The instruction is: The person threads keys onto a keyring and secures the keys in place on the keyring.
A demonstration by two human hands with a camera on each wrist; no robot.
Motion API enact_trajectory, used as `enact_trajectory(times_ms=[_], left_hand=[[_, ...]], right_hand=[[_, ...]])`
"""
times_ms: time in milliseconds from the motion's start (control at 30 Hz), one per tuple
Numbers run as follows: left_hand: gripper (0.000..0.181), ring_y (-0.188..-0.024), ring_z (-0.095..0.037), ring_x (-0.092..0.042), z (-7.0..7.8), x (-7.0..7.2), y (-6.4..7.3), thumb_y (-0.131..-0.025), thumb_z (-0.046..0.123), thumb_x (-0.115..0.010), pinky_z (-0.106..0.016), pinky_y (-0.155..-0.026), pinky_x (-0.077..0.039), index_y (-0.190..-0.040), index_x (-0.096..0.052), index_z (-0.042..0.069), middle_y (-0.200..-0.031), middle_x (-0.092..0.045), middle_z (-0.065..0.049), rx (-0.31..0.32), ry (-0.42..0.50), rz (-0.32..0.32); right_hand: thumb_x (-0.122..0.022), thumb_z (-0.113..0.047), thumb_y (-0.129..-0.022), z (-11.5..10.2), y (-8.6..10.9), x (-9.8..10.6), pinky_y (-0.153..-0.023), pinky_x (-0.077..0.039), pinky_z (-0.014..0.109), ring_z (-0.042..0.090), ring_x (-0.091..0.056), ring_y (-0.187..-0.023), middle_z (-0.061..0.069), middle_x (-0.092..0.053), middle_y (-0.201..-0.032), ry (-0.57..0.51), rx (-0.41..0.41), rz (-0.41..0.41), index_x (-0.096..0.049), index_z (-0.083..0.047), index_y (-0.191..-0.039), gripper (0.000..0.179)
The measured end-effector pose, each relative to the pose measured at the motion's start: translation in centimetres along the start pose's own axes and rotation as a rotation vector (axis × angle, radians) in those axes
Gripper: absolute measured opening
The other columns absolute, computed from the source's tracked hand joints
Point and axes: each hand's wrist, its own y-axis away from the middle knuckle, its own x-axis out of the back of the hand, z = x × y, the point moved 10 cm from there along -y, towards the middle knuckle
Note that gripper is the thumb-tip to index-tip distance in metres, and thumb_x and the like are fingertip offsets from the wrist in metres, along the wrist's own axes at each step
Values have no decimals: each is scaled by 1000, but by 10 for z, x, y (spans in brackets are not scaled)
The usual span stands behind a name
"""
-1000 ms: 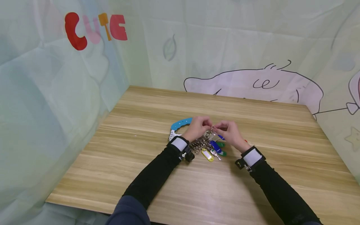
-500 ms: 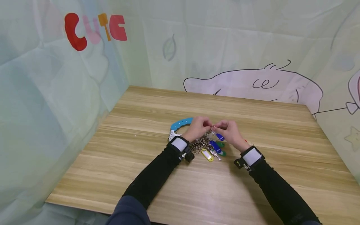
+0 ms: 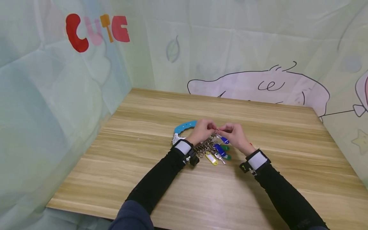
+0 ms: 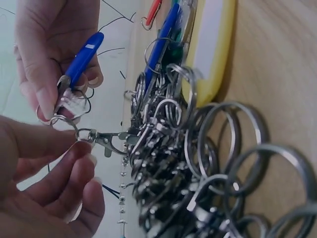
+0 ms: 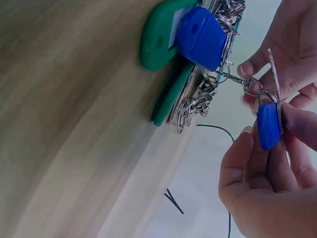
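My left hand pinches the ring end of a metal swivel clasp, which runs to a dense bunch of clasps and split rings. My right hand holds a silver key with a blue key tag between thumb and fingers. A split ring at the key meets the clasp's ring between both hands' fingertips. A blue and white hoop lies partly behind my left hand. From the bunch hang another blue tag, green tags and a yellow tag.
The bunch lies on a wood-grain table. Printed cloth hangs along its back and left side. A loose key rests beside the yellow tag. A small red piece shows beyond the tags.
The blue tag in my right hand has turned, showing more of its face than a second ago. Both hands stay almost in place, with small finger shifts.
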Motion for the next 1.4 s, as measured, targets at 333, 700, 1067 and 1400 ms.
enact_trajectory(times_ms=[333, 700, 1067, 1400], left_hand=[[14, -82, -19, -66, 3, -4, 1, -86, -4, -61, -19, -74, -51, -94, -70, 2, -91, -72, -11, -54, 0, -37], [11, -64, -10, -54, -3, -5, -1, -82, -5, -62, -14, -58, -43, -88, -69, 0, -80, -69, -13, 25, 44, -42], [10, -78, -18, -63, 2, -7, 1, -85, -4, -62, -17, -71, -49, -92, -67, 1, -87, -71, -12, -46, 48, -65], [8, -67, -13, -59, -4, -4, -2, -82, -4, -65, -15, -61, -46, -88, -68, 0, -82, -71, -14, 7, 30, -21]], right_hand=[[-68, -4, -87, -5, 3, -1, -64, -51, 17, 6, -65, -69, 28, -71, -93, -1, -28, -19, -67, 10, -94, 16], [-70, -3, -85, 2, 0, -2, -65, -52, 15, 10, -68, -73, 27, -71, -93, -17, 4, -28, -69, 8, -92, 13], [-68, -7, -87, 6, 1, -1, -67, -51, 17, 14, -68, -75, 27, -71, -96, -54, -48, -24, -68, 8, -95, 17], [-70, -6, -86, 3, 1, 0, -65, -52, 17, 4, -65, -70, 26, -71, -94, -35, -18, -24, -70, 8, -93, 15]])
